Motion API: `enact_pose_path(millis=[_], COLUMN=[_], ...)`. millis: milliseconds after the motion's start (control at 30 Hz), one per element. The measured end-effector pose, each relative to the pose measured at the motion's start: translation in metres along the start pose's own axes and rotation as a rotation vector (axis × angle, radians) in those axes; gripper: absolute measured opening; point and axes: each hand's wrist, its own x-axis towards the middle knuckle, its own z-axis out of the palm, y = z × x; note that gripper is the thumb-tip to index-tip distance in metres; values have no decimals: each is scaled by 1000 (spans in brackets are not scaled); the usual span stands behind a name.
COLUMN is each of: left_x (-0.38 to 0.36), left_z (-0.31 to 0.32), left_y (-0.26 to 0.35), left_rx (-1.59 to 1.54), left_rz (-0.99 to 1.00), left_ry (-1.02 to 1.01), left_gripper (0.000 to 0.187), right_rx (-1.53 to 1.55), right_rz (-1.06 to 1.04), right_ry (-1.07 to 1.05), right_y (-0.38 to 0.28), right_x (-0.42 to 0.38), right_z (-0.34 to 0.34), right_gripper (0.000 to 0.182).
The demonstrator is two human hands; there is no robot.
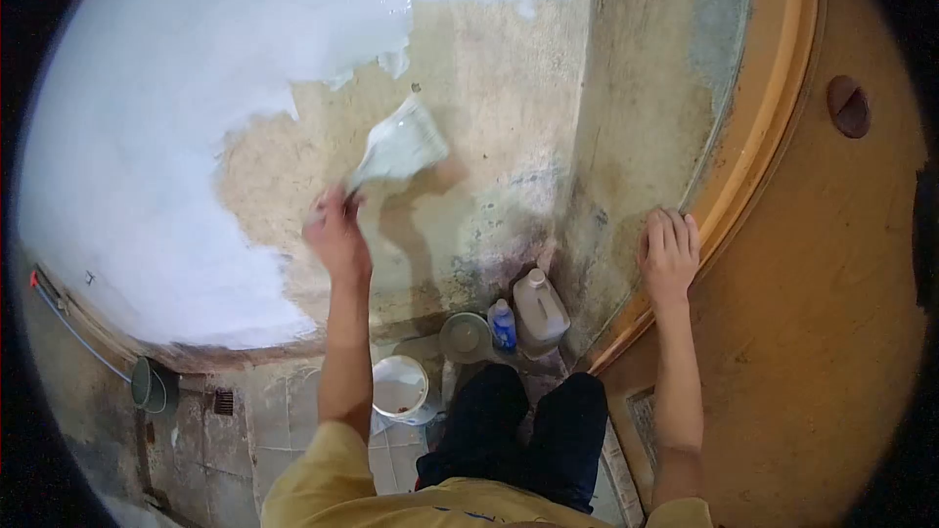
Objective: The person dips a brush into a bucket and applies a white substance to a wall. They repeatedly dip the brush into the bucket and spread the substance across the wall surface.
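My left hand (338,235) is closed around the handle of a wide paintbrush (406,142), slightly blurred. White paint coats the brush, which is raised over a bare beige patch of the wall (303,147). Wet-looking white paint (176,117) covers the wall above and to the left of that patch, with a ragged border. My right hand (670,252) lies against the narrow side wall (636,117), beside the wooden door frame (748,161), holding nothing that I can see.
A white bucket (400,387) with pale liquid stands on the floor by my legs. A round basin (466,336), a blue bottle (502,325) and a plastic jug (541,313) crowd the corner. A dark bucket (149,384) and a floor drain (225,402) are further left.
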Motion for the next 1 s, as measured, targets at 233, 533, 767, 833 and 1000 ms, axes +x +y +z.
enact_pose_path(millis=[233,533,767,833,1000], left_x=[63,90,81,81,80], left_z=[198,328,329,327,320], left_y=[33,14,4,6,5], left_rx=[196,226,351,394,433], left_rz=[468,650,746,771,818], left_ry=[-147,-297,-252,-259,-250], left_gripper=[26,33,31,30,28], right_rx=[22,69,83,93,121], right_rz=[19,4,-11,-5,3], right_ry=[-17,27,36,7,1], right_y=[1,6,7,7,6], right_x=[-1,-3,-7,-7,-6], right_z=[-3,-3,4,2,1], right_gripper=[18,17,18,18,18])
